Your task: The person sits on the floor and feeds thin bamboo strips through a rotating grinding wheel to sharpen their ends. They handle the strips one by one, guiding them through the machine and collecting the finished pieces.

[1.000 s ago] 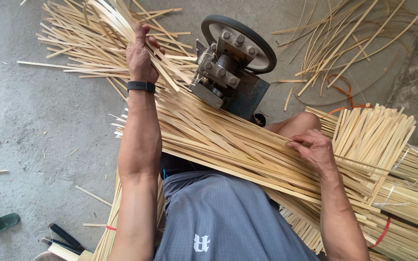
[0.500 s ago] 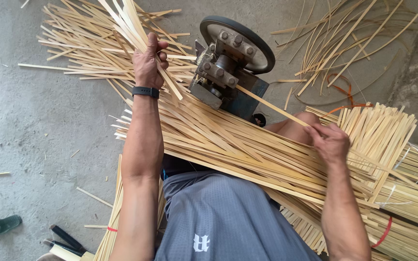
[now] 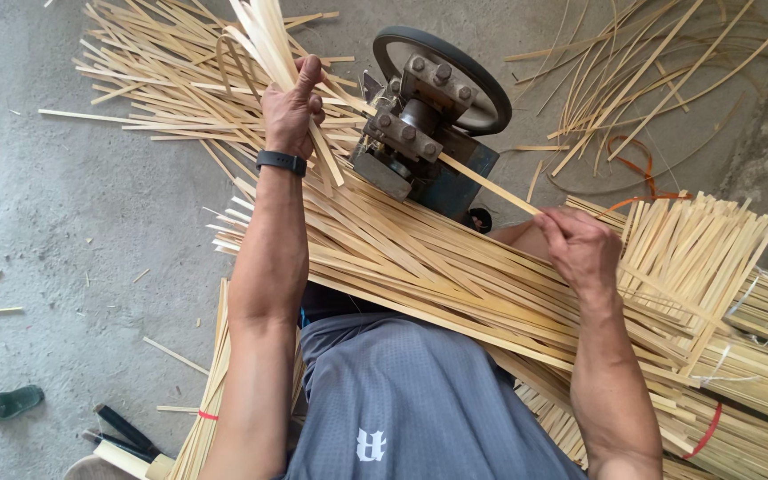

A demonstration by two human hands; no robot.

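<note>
My left hand (image 3: pixel 291 107) is raised and grips a bunch of thin bamboo strips (image 3: pixel 264 40) that fan upward, just left of a small blue-grey splitting machine (image 3: pixel 420 142) with a black wheel (image 3: pixel 482 76). My right hand (image 3: pixel 580 249) pinches the end of a single bamboo strip (image 3: pixel 486 182) that runs up-left into the machine's rollers. A thick layer of long bamboo strips (image 3: pixel 420 267) lies across my lap, under both forearms. A black band (image 3: pixel 280 162) sits on my left wrist.
Split strips (image 3: pixel 162 98) are scattered on the concrete floor behind the machine at left, and thin curled slivers (image 3: pixel 633 80) lie at the back right. Tied bamboo bundles (image 3: pixel 757 382) are stacked at right. A green sandal (image 3: pixel 11 402) and dark-handled tools (image 3: pixel 122 431) lie at lower left.
My right hand lifted off the lap pile with a single strip and fed its end into the machine. My left hand kept its bunch of strips raised, shifting slightly.
</note>
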